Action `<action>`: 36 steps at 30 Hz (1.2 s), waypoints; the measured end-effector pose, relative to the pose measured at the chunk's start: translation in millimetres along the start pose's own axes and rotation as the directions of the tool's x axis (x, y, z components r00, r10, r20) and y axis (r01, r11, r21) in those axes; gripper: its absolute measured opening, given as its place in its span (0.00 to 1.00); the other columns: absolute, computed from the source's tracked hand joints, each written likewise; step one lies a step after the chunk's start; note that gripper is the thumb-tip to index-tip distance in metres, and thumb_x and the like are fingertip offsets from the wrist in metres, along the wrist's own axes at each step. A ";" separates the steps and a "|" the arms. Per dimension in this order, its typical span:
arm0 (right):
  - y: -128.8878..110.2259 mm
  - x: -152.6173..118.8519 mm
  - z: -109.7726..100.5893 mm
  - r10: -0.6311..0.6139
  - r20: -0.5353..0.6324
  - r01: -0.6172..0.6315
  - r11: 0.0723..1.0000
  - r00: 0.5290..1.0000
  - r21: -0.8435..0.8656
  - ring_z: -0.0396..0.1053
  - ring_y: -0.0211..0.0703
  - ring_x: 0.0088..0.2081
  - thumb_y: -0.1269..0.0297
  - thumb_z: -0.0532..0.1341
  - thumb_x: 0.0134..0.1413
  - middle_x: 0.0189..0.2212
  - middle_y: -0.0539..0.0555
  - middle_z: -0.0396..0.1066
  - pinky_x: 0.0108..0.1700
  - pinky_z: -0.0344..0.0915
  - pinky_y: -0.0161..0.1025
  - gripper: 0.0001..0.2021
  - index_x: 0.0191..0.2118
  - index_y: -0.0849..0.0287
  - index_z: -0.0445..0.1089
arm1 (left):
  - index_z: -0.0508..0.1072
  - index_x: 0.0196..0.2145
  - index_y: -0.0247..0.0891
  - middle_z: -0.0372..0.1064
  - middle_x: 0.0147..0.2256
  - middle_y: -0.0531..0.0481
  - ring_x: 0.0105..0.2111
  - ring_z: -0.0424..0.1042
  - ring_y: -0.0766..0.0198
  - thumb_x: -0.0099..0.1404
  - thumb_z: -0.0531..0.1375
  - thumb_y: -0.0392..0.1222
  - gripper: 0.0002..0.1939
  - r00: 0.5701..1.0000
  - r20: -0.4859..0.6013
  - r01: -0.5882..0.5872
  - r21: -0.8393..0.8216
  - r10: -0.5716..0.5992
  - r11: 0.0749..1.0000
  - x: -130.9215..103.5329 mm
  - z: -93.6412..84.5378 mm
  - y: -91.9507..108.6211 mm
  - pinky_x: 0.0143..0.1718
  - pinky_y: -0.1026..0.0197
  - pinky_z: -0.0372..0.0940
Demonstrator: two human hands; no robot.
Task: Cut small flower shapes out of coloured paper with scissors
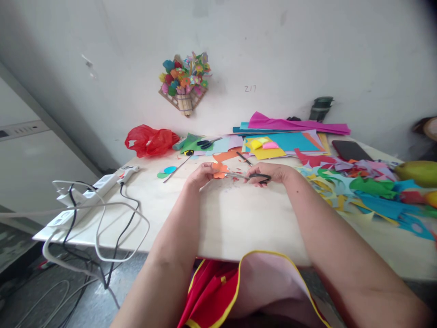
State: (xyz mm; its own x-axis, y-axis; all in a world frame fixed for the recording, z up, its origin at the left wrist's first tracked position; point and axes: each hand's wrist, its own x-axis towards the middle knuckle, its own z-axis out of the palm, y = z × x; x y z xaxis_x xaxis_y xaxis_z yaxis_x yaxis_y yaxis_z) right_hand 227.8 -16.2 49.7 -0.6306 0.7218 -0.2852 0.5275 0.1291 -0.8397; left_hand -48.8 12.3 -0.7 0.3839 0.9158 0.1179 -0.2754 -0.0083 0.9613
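My left hand [202, 174] pinches an orange paper flower [220, 170] just above the table [239, 218]. In my right hand [264, 172] is a pair of scissors [258, 177] with black handles, its fingers through the loops. The scissor blades point left and reach the flower's right side. Small orange and red paper scraps lie below the blades. Behind my hands are an orange paper sheet [228, 155] and a dark pen-like stick [244, 158].
Colourful paper offcuts [358, 187] cover the right side, near a phone [351, 150]. Stacked paper sheets [290, 142], a second pair of scissors [206, 143] and a red plastic bag [150, 141] lie along the back. Power strips [87, 198] with looping cables occupy the left edge.
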 end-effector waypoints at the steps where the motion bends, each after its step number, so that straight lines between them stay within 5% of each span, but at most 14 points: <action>1: -0.9 -0.5 0.5 0.006 -0.003 -0.006 1.000 1.000 -0.002 0.58 0.30 0.18 0.59 0.70 0.43 0.18 0.46 0.66 0.22 0.53 0.32 0.12 0.32 0.62 0.73 | 0.74 0.21 0.34 0.69 0.21 0.52 0.22 0.68 0.67 0.40 0.69 0.35 0.08 1.000 0.005 0.005 0.002 -0.005 1.000 -0.1 0.3 0.1 0.27 0.63 0.63; 36: -9.9 -2.3 5.2 -0.004 0.004 0.004 1.000 1.000 0.010 0.60 0.31 0.19 0.62 0.71 0.41 0.17 0.46 0.66 0.22 0.54 0.32 0.15 0.36 0.64 0.77 | 0.77 0.22 0.33 0.69 0.19 0.50 0.19 0.66 0.67 0.39 0.66 0.32 0.06 0.993 0.085 0.078 -0.030 -0.076 0.996 -0.8 5.6 0.8 0.24 0.64 0.60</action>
State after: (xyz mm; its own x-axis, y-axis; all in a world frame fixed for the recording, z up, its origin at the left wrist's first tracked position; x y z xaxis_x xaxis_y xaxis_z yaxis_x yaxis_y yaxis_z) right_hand 221.1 -22.7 56.2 -0.6350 0.7185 -0.2837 0.5195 0.1254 -0.8452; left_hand -44.4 9.3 1.3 0.4775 0.8761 0.0658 -0.2703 0.0753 0.9598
